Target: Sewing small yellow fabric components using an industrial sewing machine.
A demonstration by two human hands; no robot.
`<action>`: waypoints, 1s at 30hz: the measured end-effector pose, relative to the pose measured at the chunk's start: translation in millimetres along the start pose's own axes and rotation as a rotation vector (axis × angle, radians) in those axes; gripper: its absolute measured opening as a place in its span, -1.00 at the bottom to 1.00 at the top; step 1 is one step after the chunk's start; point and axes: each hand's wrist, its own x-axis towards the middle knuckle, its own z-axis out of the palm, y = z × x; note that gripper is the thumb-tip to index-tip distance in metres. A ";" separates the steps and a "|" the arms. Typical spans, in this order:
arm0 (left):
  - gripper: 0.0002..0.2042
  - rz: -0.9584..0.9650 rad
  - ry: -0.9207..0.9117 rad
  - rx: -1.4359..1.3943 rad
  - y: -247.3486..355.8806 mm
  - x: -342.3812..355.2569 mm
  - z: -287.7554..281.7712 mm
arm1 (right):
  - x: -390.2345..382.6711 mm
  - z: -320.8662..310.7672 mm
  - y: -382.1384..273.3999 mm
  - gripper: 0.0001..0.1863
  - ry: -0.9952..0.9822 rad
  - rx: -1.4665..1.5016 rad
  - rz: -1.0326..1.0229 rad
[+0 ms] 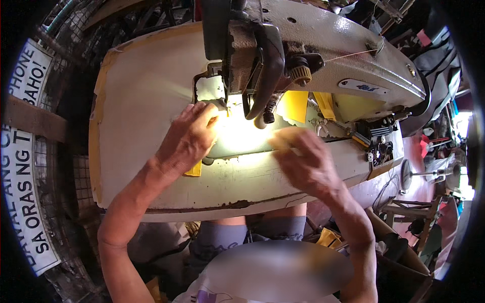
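A worn beige sewing machine stands over a white table, its lamp throwing a bright glare around the needle area. My left hand is just left of the needle area, fingers curled and pressed together. Whatever they may hold is lost behind the knuckles and in the glare. A yellow piece shows below that wrist. To the right of the glare is my right hand, its fingers bent toward the needle area and smeared by motion; I cannot make out anything in them.
Yellow pieces lie under the machine arm, near small metal parts. A tray of small tools sits at the table's right end. The white table has taped, chipped edges. A fan stands on the floor at right; lettered signs hang left.
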 end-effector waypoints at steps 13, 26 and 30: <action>-0.72 0.207 -0.017 -0.125 -23.6 -2.8 -5.5 | 42.3 45.5 -15.8 -0.64 -0.236 0.139 0.175; -0.68 0.143 -0.045 -0.182 -16.5 3.0 -13.4 | 42.6 42.2 -15.1 -0.60 -0.276 0.100 0.246; -0.71 0.106 -0.008 -0.140 -15.5 5.2 -8.7 | 41.3 25.2 -7.7 -0.68 -0.389 0.070 0.160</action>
